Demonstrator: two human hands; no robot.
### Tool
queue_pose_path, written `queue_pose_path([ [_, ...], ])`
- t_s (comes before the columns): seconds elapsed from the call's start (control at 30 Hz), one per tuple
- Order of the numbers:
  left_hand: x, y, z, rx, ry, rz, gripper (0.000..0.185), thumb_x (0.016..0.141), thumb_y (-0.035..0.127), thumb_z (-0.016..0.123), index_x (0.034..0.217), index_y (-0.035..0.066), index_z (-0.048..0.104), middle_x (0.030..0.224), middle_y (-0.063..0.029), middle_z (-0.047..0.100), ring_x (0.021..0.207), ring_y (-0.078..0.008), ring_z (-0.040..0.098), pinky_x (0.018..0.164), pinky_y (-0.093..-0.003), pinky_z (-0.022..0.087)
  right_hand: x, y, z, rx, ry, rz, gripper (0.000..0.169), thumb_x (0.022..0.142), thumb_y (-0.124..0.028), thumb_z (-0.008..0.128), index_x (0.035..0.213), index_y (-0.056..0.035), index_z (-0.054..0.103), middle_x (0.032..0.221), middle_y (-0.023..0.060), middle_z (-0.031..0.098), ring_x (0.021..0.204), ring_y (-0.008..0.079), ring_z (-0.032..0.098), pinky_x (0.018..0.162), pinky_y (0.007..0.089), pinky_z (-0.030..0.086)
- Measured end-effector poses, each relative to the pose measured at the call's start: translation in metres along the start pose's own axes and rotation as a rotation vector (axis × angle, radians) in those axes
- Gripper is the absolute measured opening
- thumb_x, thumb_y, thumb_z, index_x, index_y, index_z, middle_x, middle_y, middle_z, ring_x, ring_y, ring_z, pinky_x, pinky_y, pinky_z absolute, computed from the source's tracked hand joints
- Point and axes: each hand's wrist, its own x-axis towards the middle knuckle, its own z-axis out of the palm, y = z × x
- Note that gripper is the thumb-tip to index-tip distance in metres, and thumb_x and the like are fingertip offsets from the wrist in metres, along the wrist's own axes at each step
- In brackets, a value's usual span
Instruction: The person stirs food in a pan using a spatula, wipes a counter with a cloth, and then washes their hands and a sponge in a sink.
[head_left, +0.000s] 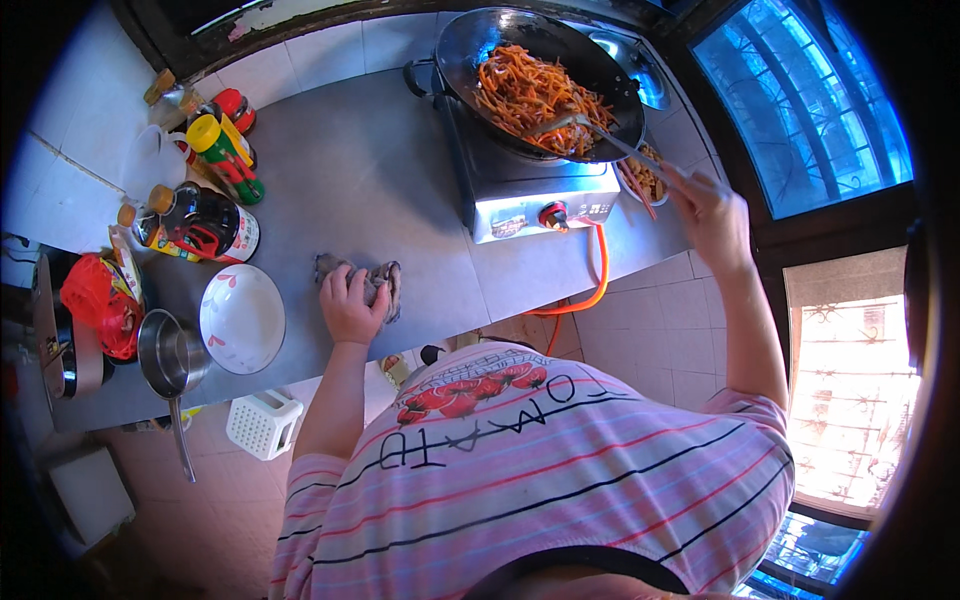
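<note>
My right hand (709, 217) grips the handle of a metal spatula (626, 148). The spatula's blade rests among shredded orange vegetables, which look like carrots (525, 82), in a dark wok (589, 56). Under the wok is a single-burner gas stove (517, 210) with a red-rimmed knob (553, 216); any flame is hidden. On the metal counter (352, 172), left of the stove, my left hand (349, 311) lies over a crumpled grey cloth (391, 283), its fingers curled onto the fabric.
A white bowl (244, 319) and a saucepan (171, 352), its handle jutting past the counter edge, stand left. Bottles (206, 221) line the wall. Beside the wok are a dish of food (646, 176) with chopsticks and a lid (637, 71). An orange hose (600, 274) hangs below the stove.
</note>
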Motion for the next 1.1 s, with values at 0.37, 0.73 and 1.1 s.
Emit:
queue_pose_path([
  [0.37, 0.001, 0.000, 0.001, 0.013, 0.009, 0.028, 0.034, 0.074, 0.032, 0.069, 0.094, 0.005, 0.064, 0.105, -0.0152, 0.056, 0.099, -0.0354, 0.053, 0.084, -0.0468, 0.045, 0.055, -0.014, 0.053, 0.061, 0.156, 0.396, 0.029, 0.088, -0.028, 0.059, 0.116, -0.0211, 0.066, 0.089, 0.0167, 0.067, 0.081, 0.0329, 0.065, 0.071, 0.0415, 0.052],
  [0.73, 0.001, 0.003, 0.000, 0.008, 0.000, 0.031, 0.032, 0.074, 0.031, 0.069, 0.094, 0.005, 0.064, 0.106, -0.0153, 0.056, 0.099, -0.0348, 0.053, 0.085, -0.0462, 0.045, -0.011, -0.008, -0.004, -0.140, 0.015, 0.099, 0.026, 0.091, -0.022, 0.056, 0.115, -0.0208, 0.067, 0.081, 0.0086, 0.065, 0.072, 0.0262, 0.065, 0.063, 0.0365, 0.051],
  [1.1, 0.001, 0.001, -0.003, 0.006, -0.027, 0.026, 0.031, 0.074, 0.027, 0.070, 0.096, 0.005, 0.064, 0.107, -0.0147, 0.056, 0.100, -0.0344, 0.053, 0.086, -0.0456, 0.045, -0.015, 0.014, -0.083, 0.151, -0.021, 0.239, 0.025, 0.085, -0.014, 0.064, 0.109, -0.0095, 0.070, 0.088, 0.0128, 0.070, 0.072, 0.0219, 0.067, 0.066, 0.0311, 0.051],
])
